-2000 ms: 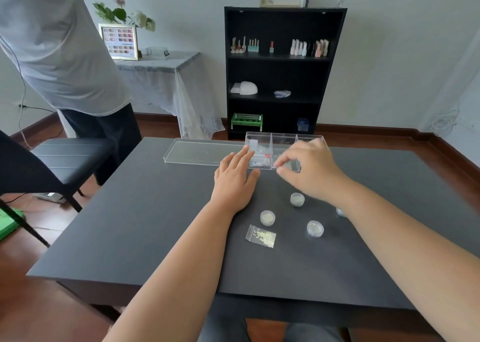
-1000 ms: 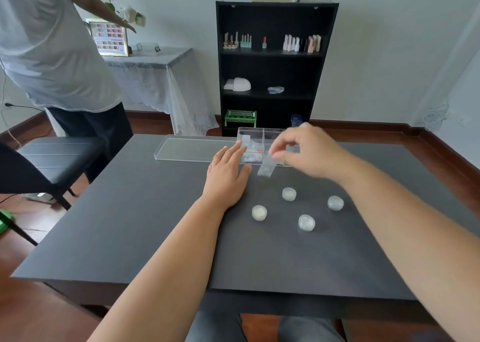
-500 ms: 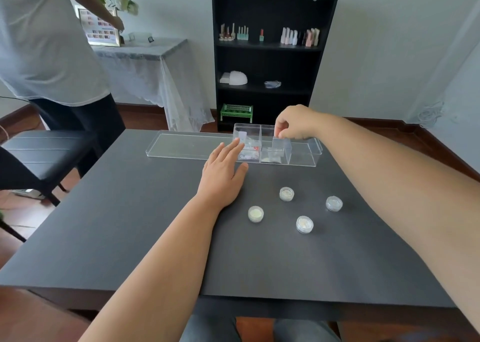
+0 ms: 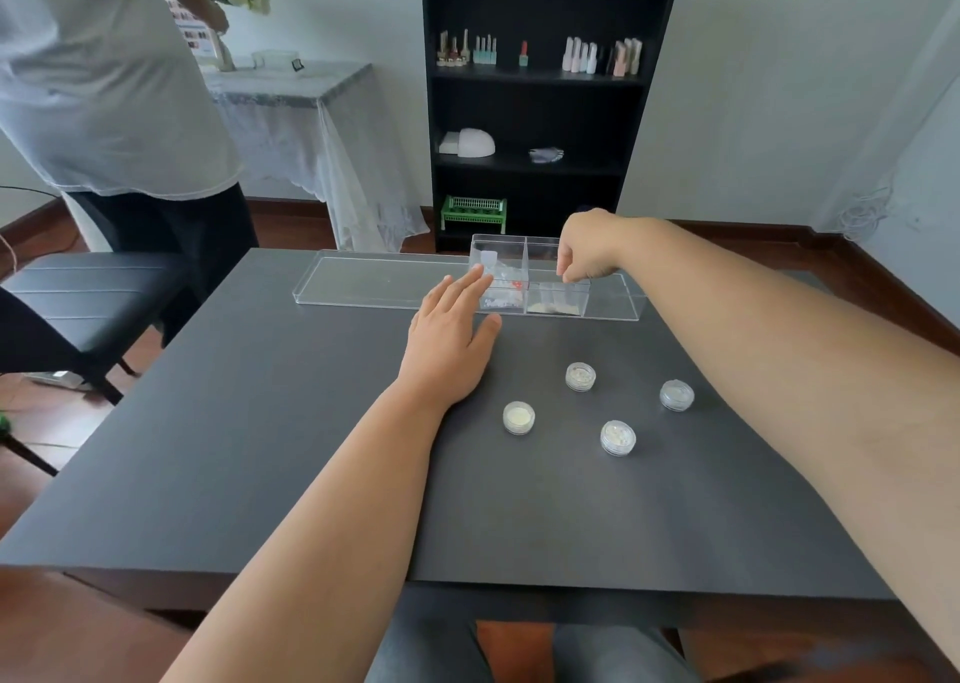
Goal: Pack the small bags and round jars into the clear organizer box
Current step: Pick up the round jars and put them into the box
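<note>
- Box (image 4: 608,304): clear, on the far part of the dark table (image 4: 260,422), split by dividers into compartments; its flat clear lid (image 4: 374,280) lies just to the left, touching it.
- Left compartment holds several small bags (image 4: 501,287); one shows a red spot. The next compartment holds a bag (image 4: 553,302) with pale contents.
- Right hand (image 4: 587,254): above that second compartment, fingers curled downward, tips pinched together at the compartment's top edge. Cannot tell whether they grip the bag.
- Left hand (image 4: 452,339): open, flat on the table, palm down, fingertips (image 4: 480,277) at the box's near left corner.
- Four round jars (image 4: 580,376) stand loose on the table near the box, apart from each other, lids on, pale contents.
- No readable writing on bags, jars or box.
</note>
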The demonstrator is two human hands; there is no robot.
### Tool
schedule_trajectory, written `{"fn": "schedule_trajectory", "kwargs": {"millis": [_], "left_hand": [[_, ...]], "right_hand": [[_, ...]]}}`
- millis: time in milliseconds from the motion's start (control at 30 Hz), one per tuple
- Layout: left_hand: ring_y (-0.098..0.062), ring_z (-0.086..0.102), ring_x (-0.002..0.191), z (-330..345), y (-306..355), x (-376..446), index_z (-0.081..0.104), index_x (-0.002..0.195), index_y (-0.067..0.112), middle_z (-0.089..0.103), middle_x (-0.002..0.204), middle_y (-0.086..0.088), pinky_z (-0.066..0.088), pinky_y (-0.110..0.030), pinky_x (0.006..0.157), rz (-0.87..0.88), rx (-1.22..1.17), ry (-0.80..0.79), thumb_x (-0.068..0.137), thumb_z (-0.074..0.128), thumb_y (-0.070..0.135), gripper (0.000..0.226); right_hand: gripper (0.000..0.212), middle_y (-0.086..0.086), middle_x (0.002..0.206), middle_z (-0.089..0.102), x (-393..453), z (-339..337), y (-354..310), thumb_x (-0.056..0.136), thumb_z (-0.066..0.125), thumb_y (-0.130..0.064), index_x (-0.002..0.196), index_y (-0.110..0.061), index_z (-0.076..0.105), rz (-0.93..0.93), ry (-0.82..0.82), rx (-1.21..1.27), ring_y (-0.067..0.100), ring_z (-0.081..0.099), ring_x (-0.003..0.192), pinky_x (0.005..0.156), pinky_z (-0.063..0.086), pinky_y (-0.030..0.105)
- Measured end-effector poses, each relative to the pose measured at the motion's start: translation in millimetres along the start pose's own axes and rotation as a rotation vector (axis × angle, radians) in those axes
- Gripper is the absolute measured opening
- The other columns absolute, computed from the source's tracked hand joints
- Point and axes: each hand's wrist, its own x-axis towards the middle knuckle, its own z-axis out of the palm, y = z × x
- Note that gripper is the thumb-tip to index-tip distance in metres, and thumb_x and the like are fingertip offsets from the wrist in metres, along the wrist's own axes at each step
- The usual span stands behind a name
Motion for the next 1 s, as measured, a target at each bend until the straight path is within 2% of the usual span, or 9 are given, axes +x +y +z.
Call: {"fn": "schedule_trajectory", "kwargs": {"millis": [167,267,333,400,467,567,733,833,1000], "left_hand": [[-0.016,0.015,0.144,-2,2,-1,0.037,0.145,0.028,0.03,0.155,0.01,0.016,-0.04,0.115,0.009,-0.018,0.021,0.097,0.046,0.034,0.049],[-0.018,0.021,0.141,-6,6,-2,0.042,0.141,0.029,0.036,0.151,0.009,0.019,-0.039,0.112,0.027,-0.044,0.049,0.096,0.049,0.033,0.045],[-0.019,0.032,0.133,-9,9,-5,0.048,0.135,0.029,0.046,0.142,0.009,0.028,-0.038,0.107,0.056,-0.073,0.073,0.095,0.051,0.031,0.04],[-0.017,0.044,0.119,-10,14,-9,0.054,0.126,0.029,0.055,0.126,0.011,0.036,-0.034,0.098,0.099,-0.117,0.065,0.093,0.054,0.028,0.033],[-0.013,0.053,0.105,-10,23,-13,0.061,0.117,0.028,0.06,0.109,0.013,0.044,-0.033,0.09,0.179,-0.141,-0.015,0.092,0.056,0.027,0.025],[-0.008,0.058,0.091,-7,42,-16,0.065,0.111,0.031,0.059,0.101,0.014,0.049,-0.031,0.077,0.31,-0.119,-0.233,0.088,0.061,0.035,0.023],[-0.006,0.055,0.099,2,66,-12,0.066,0.113,0.042,0.047,0.12,0.014,0.044,-0.028,0.09,0.329,-0.062,-0.494,0.084,0.066,0.042,0.029],[-0.008,0.056,0.09,2,72,-7,0.069,0.111,0.037,0.049,0.121,0.01,0.045,-0.03,0.09,0.307,-0.004,-0.565,0.087,0.066,0.03,0.025],[-0.006,0.053,0.082,-4,80,5,0.07,0.105,0.035,0.055,0.099,0.005,0.043,-0.025,0.08,0.317,0.061,-0.577,0.086,0.065,0.021,0.025]], "right_hand": [[0.028,0.001,0.113,0.049,-7,-7,5,0.087,0.066,-0.029,0.113,-0.023,0.07,-0.003,0.144,-0.02,0.028,0.041,0.113,0.095,0.044,0.046],[0.034,0.0,0.11,0.044,-26,-8,13,0.087,0.064,-0.035,0.121,-0.034,0.063,-0.031,0.235,0.054,0.028,0.039,0.113,0.094,0.043,0.046],[0.028,-0.003,0.111,0.05,-51,-1,19,0.088,0.062,-0.034,0.116,-0.036,0.065,-0.085,0.329,0.174,0.019,0.045,0.104,0.087,0.043,0.037],[0.02,-0.014,0.097,0.056,-84,14,25,0.088,0.063,-0.03,0.104,-0.038,0.069,-0.119,0.443,0.35,0.006,0.052,0.082,0.07,0.04,0.021],[0.017,-0.02,0.084,0.059,-117,33,31,0.086,0.066,-0.027,0.095,-0.041,0.07,-0.099,0.472,0.472,0.004,0.054,0.07,0.061,0.038,0.017],[0.017,-0.018,0.083,0.066,-151,65,43,0.081,0.074,-0.028,0.087,-0.043,0.071,-0.047,0.353,0.572,0.003,0.056,0.071,0.063,0.039,0.016],[0.015,-0.017,0.093,0.063,-173,98,60,0.068,0.084,-0.036,0.079,-0.041,0.074,-0.015,0.341,0.712,0.003,0.057,0.081,0.069,0.043,0.012],[0.017,-0.015,0.093,0.064,-171,111,65,0.066,0.086,-0.033,0.078,-0.039,0.075,-0.021,0.347,0.755,0.005,0.059,0.079,0.069,0.044,0.01],[0.014,-0.012,0.085,0.064,-152,125,74,0.073,0.079,-0.024,0.077,-0.036,0.074,0.014,0.485,0.749,0.009,0.057,0.07,0.064,0.044,0.012]]}}
